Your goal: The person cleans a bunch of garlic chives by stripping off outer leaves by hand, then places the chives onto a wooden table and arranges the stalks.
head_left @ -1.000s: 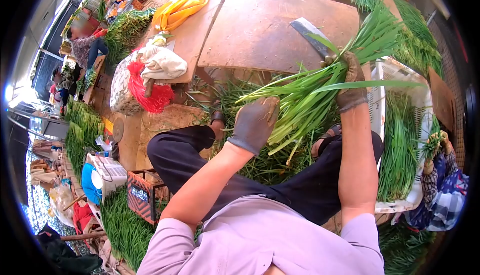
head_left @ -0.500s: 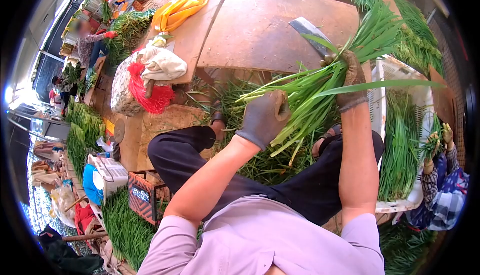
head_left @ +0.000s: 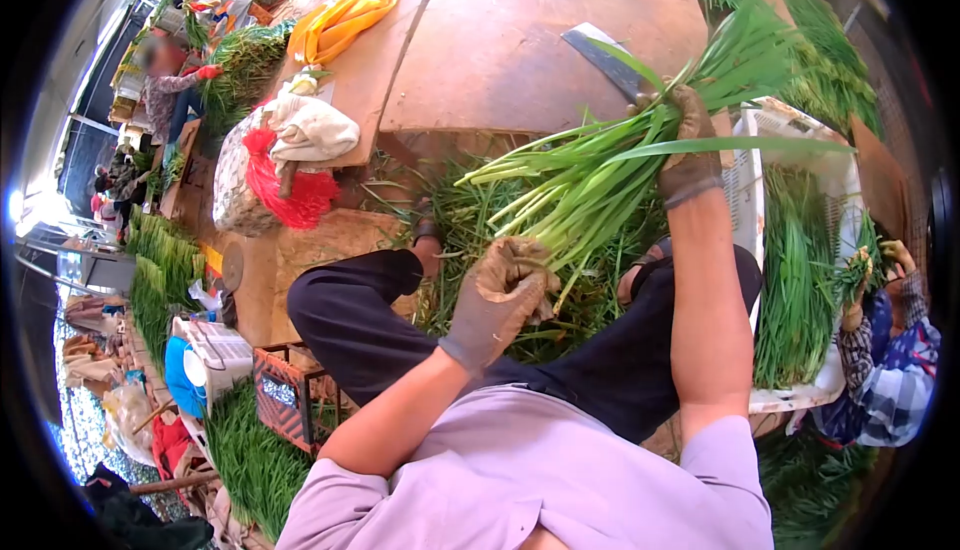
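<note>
My right hand (head_left: 690, 135), in a worn brown work glove, is closed around a bunch of garlic chives (head_left: 600, 165). Pale stem ends point down and left, and leaf tips fan out to the upper right. One long leaf crosses over the right wrist. Just below the stem ends is my left hand (head_left: 505, 295), also gloved, with its fingers curled in. Whatever it may hold is hidden. Beyond the bunch, a broad knife blade (head_left: 600, 60) shows over the table; its handle end is hidden near my right hand.
A wooden table (head_left: 500, 50) spans the front, with yellow cloth (head_left: 345, 25) and red ties (head_left: 290, 190) at left. Loose leaves (head_left: 470, 220) litter the ground. A white crate (head_left: 750, 190) of chives stands right, beside another person's gloved hands (head_left: 855, 300). More people are at far left.
My left hand has moved down and left, away from the stems, and turned over. My right hand still holds the bunch, which has shifted slightly left in view.
</note>
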Available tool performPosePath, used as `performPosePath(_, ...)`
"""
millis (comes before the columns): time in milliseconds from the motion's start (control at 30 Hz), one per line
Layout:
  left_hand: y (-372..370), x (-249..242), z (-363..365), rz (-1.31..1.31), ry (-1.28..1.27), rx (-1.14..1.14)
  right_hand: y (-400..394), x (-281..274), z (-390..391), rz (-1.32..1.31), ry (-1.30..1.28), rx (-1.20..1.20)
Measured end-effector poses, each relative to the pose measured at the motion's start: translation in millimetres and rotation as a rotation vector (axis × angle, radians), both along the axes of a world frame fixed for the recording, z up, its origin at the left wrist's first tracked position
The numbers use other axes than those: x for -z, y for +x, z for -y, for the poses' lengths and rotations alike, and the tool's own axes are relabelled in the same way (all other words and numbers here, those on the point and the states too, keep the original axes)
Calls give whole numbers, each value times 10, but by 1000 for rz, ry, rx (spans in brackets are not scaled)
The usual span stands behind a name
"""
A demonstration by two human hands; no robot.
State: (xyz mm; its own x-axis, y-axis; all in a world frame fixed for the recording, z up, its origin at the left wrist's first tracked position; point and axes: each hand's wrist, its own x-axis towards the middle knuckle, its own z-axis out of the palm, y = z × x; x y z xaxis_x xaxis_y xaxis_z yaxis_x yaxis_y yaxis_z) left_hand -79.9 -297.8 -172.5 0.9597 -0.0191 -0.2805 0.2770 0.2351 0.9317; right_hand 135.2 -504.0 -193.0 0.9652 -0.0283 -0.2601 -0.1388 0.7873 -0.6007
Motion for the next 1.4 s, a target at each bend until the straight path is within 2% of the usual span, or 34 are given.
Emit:
performPosePath(67, -17, 106, 28, -21, 31, 35, 44, 11, -20, -86, 37, 32)
performPosePath(167, 0, 209, 99, -102, 44, 0, 51, 81, -15, -47, 5, 23)
performPosePath(267, 46, 258, 170, -225, -107, -61, 83, 168, 5, -16, -29, 33)
performPosePath(333, 82, 253, 236, -344, -333, -182, 88, 153, -5, -53, -13, 46)
performPosePath(433, 138, 419, 309, -343, -471, -248, 37, 96, -37, 10, -10, 100)
performPosePath(467, 138, 466, 327, -337, -471, -250, 35, 82, -48, 16, -9, 97)
performPosePath(533, 156, 472, 364, -187, -217, -332, 15, 48, -72, 24, 32, 95)
performPosePath(600, 192, 559, 343, -175, -278, -366, -27, 31, -61, 67, 1, 64)
performPosePath(700, 243, 623, 331, -166, -164, -360, -41, 34, -82, 79, 3, 76)
performPosePath(767, 276, 644, 356, -153, 8, -319, -37, 36, -64, 58, -58, 82)
performPosePath(933, 396, 667, 427, -275, -120, -386, -59, 64, -106, 75, -111, 71)
performPosePath(1000, 443, 707, 448, -286, -131, -403, -122, 32, -131, 102, -252, 87)
performPosePath(1300, 461, 713, 545, -281, -114, -515, -248, -119, -303, 131, -120, 195)
performPosePath(1400, 454, 640, 514, -267, -53, -441, -214, -78, -307, 159, -74, 211)
